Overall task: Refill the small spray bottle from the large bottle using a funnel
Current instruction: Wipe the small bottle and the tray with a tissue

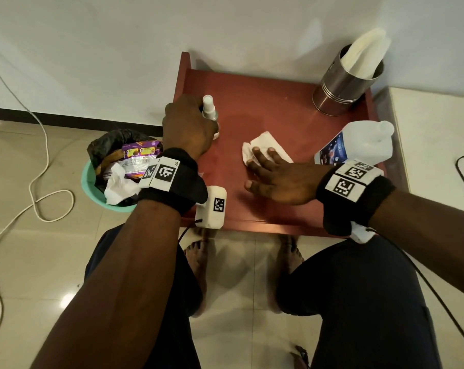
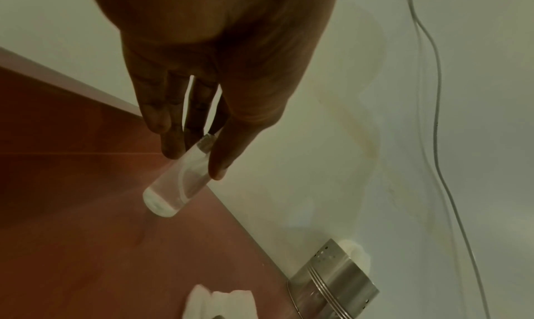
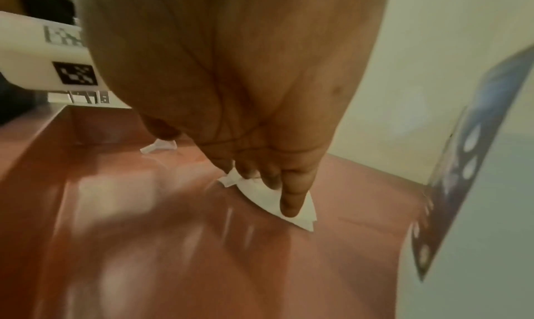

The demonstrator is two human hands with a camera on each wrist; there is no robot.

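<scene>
The small clear spray bottle point(image 1: 209, 107) point(image 2: 176, 182) with a white pump top stands at the back left of the red-brown table point(image 1: 265, 107). My left hand point(image 1: 199, 121) point(image 2: 196, 159) grips its upper part between thumb and fingers. My right hand point(image 1: 263, 161) point(image 3: 277, 186) lies flat, with straight fingers pressing a white tissue point(image 1: 268, 145) point(image 3: 294, 209) onto the table's middle. The large translucent bottle point(image 1: 358, 145) point(image 3: 477, 186) with a blue label stands capped at the right edge, behind my right wrist. A small clear funnel-like piece point(image 3: 159, 146) lies on the table near my left wrist.
A steel canister point(image 1: 345, 81) point(image 2: 332, 285) holding white napkins stands at the back right corner. A teal bin point(image 1: 92, 193) lined with a black bag and full of wrappers sits on the floor left of the table. A white cord point(image 1: 39, 145) trails across the floor.
</scene>
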